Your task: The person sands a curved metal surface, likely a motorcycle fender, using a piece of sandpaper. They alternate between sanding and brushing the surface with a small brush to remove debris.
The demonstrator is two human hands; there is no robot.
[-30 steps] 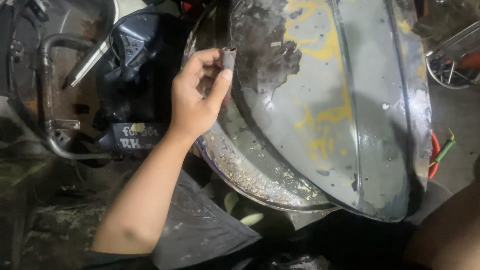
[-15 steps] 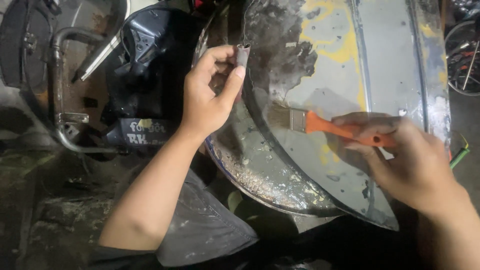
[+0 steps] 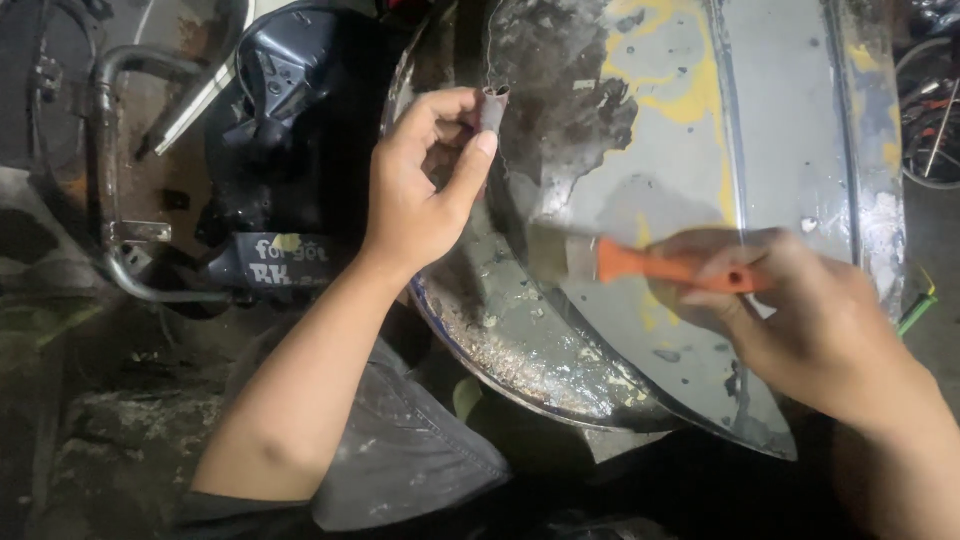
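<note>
A large curved metal panel [image 3: 760,130] fills the upper right, grey with stripped, flaking patches and yellow stains. My left hand [image 3: 425,185] pinches a small grey rolled piece [image 3: 494,106] at the panel's left edge. My right hand [image 3: 800,310] grips the orange handle of a paintbrush [image 3: 660,265]; its blurred bristles lie on the panel's lower middle, left of the hand. Loose flakes of paint cover the panel's lower rim [image 3: 530,350].
A dark motorcycle part with a black plastic cover [image 3: 285,130] and a bent grey metal tube [image 3: 110,180] sit to the left. My grey trouser leg [image 3: 410,450] is below. Bicycle wheel spokes [image 3: 930,110] show at the right edge. The ground [image 3: 90,420] is dirty.
My right hand came into view with the orange-handled brush and has moved its bristles left and down over the panel. My left hand keeps its pinch at the panel's edge.
</note>
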